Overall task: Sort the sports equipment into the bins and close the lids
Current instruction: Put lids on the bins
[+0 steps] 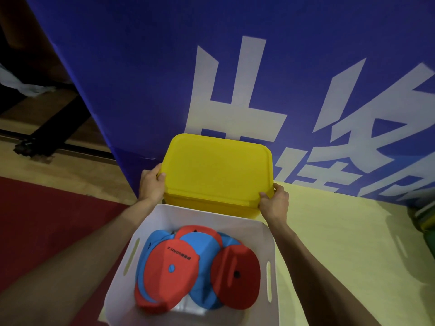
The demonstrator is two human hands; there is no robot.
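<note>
Both hands are on the yellow lid (216, 168), which lies flat on top of the yellow bin (211, 207). The left hand (151, 184) grips the lid's left edge: the thumb lies over the top rim and the fingers curl down the side. The right hand (274, 203) grips the near right corner the same way, thumb on top and fingers wrapped round the outside. Whether the lid is pressed fully home all round is hard to tell, since its far edge is seen at a steep angle.

The yellow bin stands against a blue banner (141, 67) with large white characters. Just in front of it, touching or nearly touching its near wall, stands a white bin (122, 278) with no lid on it and slot handles in its side walls. Inside lies a loose heap of red and blue covers (169, 267), round and flat, overlapping one another. One red cover bears printed lettering and a small blue dot, and another on the right leans against the bin's wall.

Both bins sit on a yellow mat (341, 220). A red mat (47, 220) lies to the left, with wooden floor (70, 170) beyond it. A green object (426, 222) shows at the right edge, cut off by the frame.
</note>
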